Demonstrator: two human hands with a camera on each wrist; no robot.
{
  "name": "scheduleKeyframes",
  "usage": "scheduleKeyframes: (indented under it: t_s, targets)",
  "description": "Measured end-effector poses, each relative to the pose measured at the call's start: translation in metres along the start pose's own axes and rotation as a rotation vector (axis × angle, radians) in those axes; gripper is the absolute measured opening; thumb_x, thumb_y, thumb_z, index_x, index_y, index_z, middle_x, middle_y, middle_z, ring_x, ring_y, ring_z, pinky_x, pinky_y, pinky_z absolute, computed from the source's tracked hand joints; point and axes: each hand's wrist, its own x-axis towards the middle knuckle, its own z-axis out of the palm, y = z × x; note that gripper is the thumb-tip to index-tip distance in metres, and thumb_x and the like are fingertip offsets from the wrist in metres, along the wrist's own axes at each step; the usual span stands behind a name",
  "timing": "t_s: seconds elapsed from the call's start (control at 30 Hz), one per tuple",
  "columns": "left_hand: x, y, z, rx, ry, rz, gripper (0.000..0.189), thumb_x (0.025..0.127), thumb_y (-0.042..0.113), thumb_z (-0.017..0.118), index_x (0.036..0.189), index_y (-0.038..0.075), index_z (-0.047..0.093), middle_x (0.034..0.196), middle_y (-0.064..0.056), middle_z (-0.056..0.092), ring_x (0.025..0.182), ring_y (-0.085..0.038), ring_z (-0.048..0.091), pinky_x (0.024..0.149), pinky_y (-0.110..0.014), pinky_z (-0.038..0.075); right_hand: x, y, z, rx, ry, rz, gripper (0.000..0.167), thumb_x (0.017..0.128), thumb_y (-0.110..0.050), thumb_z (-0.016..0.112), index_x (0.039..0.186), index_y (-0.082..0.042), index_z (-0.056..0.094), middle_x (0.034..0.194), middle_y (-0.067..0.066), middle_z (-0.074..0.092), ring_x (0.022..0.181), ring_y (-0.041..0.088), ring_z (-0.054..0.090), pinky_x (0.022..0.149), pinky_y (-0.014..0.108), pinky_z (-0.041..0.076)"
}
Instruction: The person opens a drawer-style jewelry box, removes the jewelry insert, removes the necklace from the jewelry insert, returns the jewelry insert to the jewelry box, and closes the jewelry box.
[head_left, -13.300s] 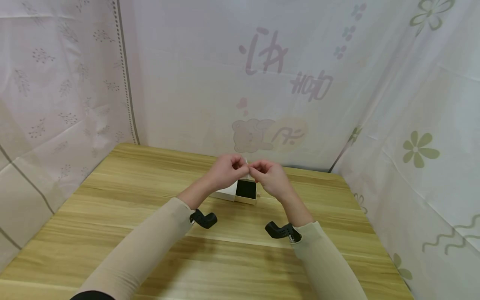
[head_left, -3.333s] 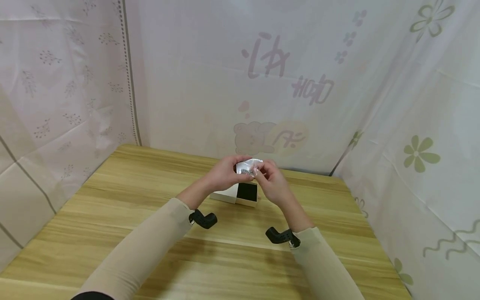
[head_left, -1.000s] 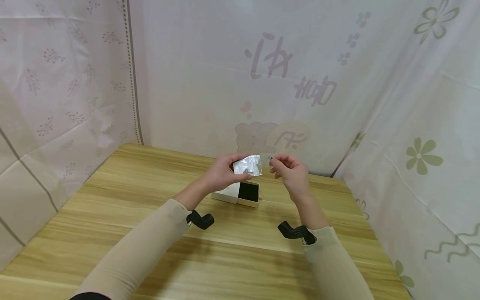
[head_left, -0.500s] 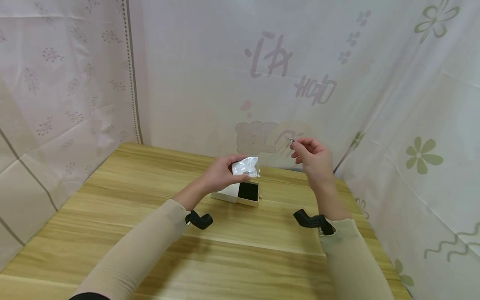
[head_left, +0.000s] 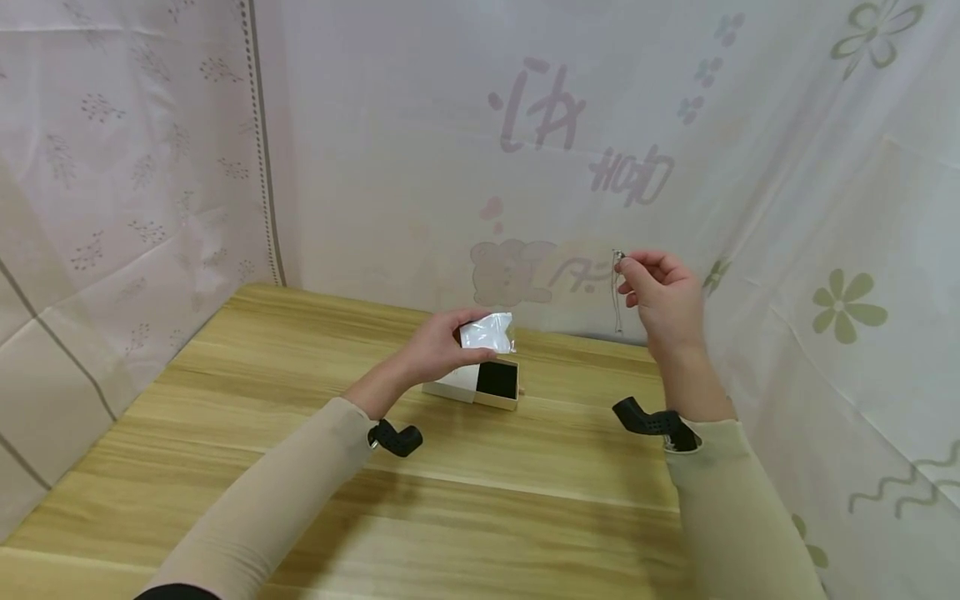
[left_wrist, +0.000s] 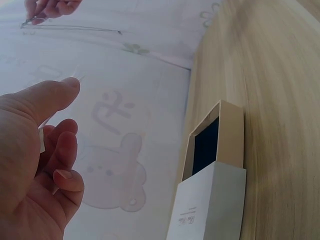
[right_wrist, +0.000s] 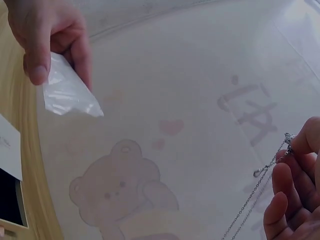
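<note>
My right hand [head_left: 667, 296] pinches a thin silver chain [head_left: 617, 292] between thumb and forefinger, up in front of the curtain. In the right wrist view, the silver chain [right_wrist: 255, 192] hangs in a loop, with a small clasp dangling and a bunched part at the fingertips. My left hand [head_left: 435, 346] holds a small white-and-clear plastic bag [head_left: 487, 334] between thumb and fingers, low over the table. Below it stands a white sleeve box [head_left: 457, 384] with its drawer [head_left: 498, 382] pulled partly out to the right. Black padding lines the drawer.
The wooden table [head_left: 480, 517] reaches back to a patterned curtain [head_left: 390, 167], and more curtain closes off both sides. A black wrist mount [head_left: 397, 437] sticks out from the left sleeve, and a like mount [head_left: 645, 419] from the right.
My right hand has drawn the chain out of the bag and carried it up and to the right, where it now hangs straight. The left hand with the bag barely shifted; the box stayed put.
</note>
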Motion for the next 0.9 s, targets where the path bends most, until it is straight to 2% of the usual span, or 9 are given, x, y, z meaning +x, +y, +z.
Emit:
scheduleKeyframes:
  t_s: [0.3, 0.63, 0.9]
  targets:
    - [0.000, 0.003, 0.000, 0.001, -0.003, -0.004, 0.066, 0.098, 0.022, 0.087, 0.156, 0.010, 0.061, 0.127, -0.013, 0.073, 0.099, -0.020, 0.066, 0.078, -0.025, 0.056, 0.006, 0.006, -0.010, 0.009, 0.011, 0.028, 0.006, 0.100, -0.010, 0.080, 0.100, -0.008, 0.075, 0.087, -0.004, 0.080, 0.068, 0.011, 0.068, 0.058, 0.019, 0.054]
    - [-0.002, 0.006, -0.002, -0.010, -0.007, -0.014, 0.067, 0.097, 0.024, 0.087, 0.157, 0.009, 0.060, 0.128, -0.013, 0.073, 0.100, -0.021, 0.067, 0.079, -0.026, 0.057, 0.004, 0.009, -0.010, -0.027, -0.006, 0.043, 0.013, 0.100, -0.015, 0.081, 0.105, -0.005, 0.074, 0.089, -0.005, 0.080, 0.069, 0.012, 0.068, 0.059, 0.018, 0.054]
    - [-0.003, 0.005, -0.002, -0.008, -0.006, -0.001, 0.067, 0.098, 0.023, 0.086, 0.157, 0.008, 0.059, 0.130, -0.013, 0.073, 0.101, -0.021, 0.068, 0.080, -0.026, 0.057, 0.005, 0.030, -0.024, -0.113, 0.020, 0.094, 0.012, 0.104, -0.014, 0.074, 0.110, -0.004, 0.073, 0.089, -0.010, 0.078, 0.069, 0.007, 0.067, 0.059, 0.017, 0.053]
